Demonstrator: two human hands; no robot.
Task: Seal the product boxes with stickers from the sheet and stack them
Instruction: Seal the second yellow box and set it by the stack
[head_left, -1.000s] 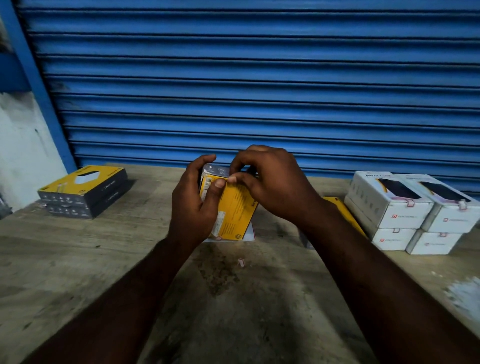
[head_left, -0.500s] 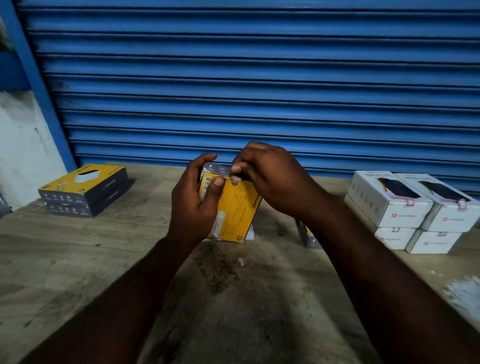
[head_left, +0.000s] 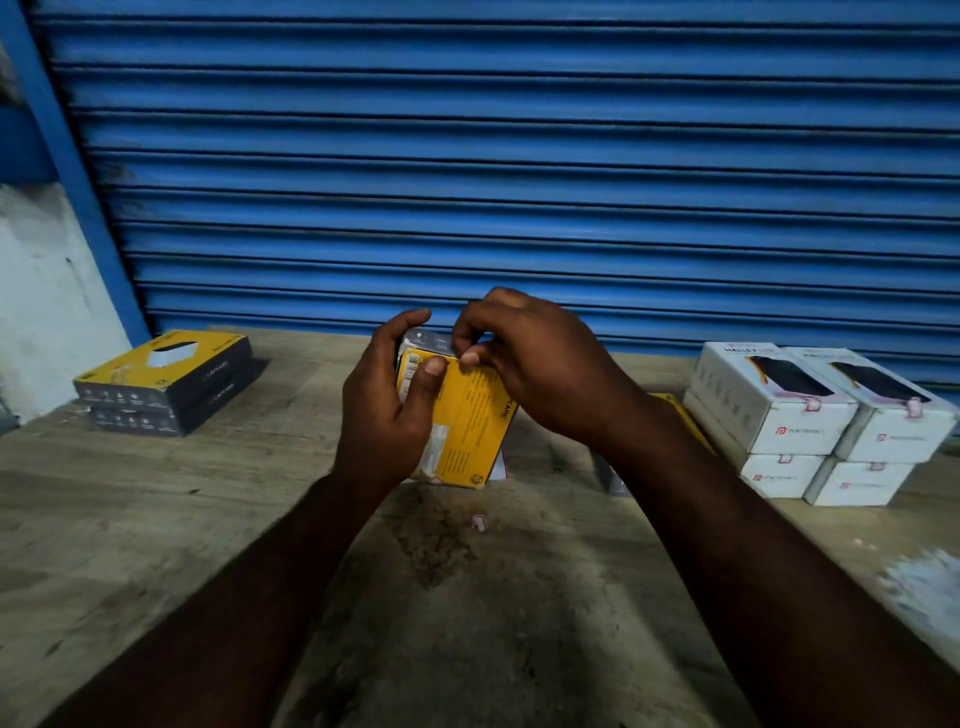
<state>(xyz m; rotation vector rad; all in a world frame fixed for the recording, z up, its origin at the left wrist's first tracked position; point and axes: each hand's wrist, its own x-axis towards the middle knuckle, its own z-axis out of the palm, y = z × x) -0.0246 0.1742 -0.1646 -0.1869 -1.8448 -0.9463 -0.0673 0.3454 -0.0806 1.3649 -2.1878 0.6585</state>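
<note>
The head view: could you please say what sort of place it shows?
Probably a small shop or stockroom: a blue roller shutter behind a wooden counter, with stacked white product boxes at right and yellow-grey boxes at left.

A: Centre of frame?
B: Left hand grips a yellow box, held upright, thumb across its face. Right hand pinches the box's top edge.
A: Left side?
B: Two yellow-topped grey boxes, stacked on the bench.
A: Right side?
B: White boxes, two stacks touching.
A: Lower centre?
B: One small pale scrap on the bench. Blue shutter across the top.
</note>
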